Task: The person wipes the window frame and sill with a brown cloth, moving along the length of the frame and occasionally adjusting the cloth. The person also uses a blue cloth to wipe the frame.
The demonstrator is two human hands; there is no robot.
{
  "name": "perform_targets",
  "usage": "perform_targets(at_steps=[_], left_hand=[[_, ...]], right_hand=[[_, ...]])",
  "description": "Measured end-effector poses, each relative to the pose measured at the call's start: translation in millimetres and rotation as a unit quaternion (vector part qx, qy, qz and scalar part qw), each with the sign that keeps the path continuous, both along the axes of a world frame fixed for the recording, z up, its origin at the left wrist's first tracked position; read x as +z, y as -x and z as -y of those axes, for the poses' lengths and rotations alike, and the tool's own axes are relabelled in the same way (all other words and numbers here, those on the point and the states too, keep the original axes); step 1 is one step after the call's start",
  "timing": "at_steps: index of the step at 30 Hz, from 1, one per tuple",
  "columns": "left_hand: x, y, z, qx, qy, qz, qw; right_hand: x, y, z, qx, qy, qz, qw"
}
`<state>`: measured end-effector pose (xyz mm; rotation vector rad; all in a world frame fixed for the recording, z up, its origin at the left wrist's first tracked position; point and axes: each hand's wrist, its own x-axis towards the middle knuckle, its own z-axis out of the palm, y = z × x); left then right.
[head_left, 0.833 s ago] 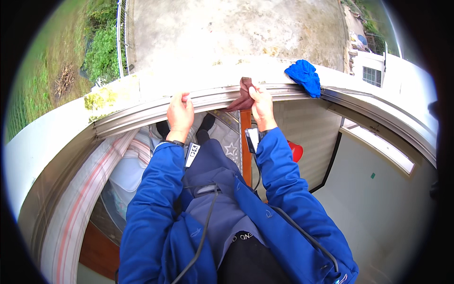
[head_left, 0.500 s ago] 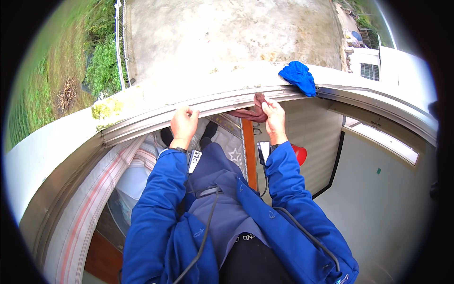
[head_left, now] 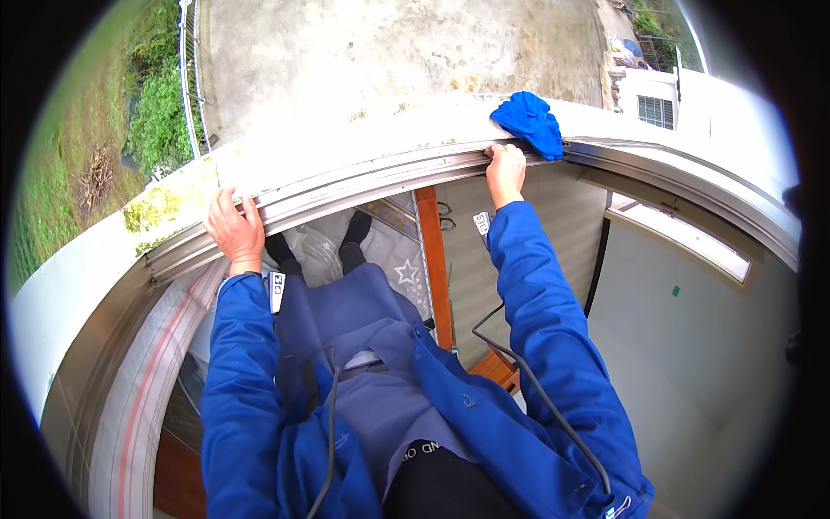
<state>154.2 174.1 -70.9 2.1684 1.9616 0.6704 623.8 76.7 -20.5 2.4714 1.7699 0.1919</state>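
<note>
My left hand (head_left: 236, 230) lies on the left part of the metal window track (head_left: 372, 182), fingers stretched over its rails and holding nothing that I can see. Further right, my right hand (head_left: 506, 175) presses against the same track with its fingers curled in. Whatever those fingers hold is hidden; no rag shows around them. Just beyond my right hand, a crumpled blue cloth (head_left: 529, 124) hangs over the track and the white outer ledge (head_left: 328, 143).
Below the sill, my feet stand on a grey star-patterned mattress (head_left: 406, 272), beside an orange-brown wooden board (head_left: 434, 268). A striped curtain (head_left: 138, 406) hangs at the left. Outside lies a concrete yard (head_left: 389, 52) far below. A cable (head_left: 553, 406) runs along my right sleeve.
My left hand has moved left and come down onto the track. The right hand has reached forward onto the track beside the blue cloth; the reddish-brown rag it held no longer shows.
</note>
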Motion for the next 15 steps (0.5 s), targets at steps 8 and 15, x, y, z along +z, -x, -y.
perform_targets(at_steps=[8,15], left_hand=[[-0.1,-2.7,0.6,0.022,0.03,0.006,0.999],[0.0,-3.7,3.8,0.023,0.008,0.001,1.0]], right_hand=[[-7.9,-9.8,-4.5,0.119,0.142,0.059,0.981],[-1.6,21.1,-15.8,0.161,0.105,-0.132,0.972]])
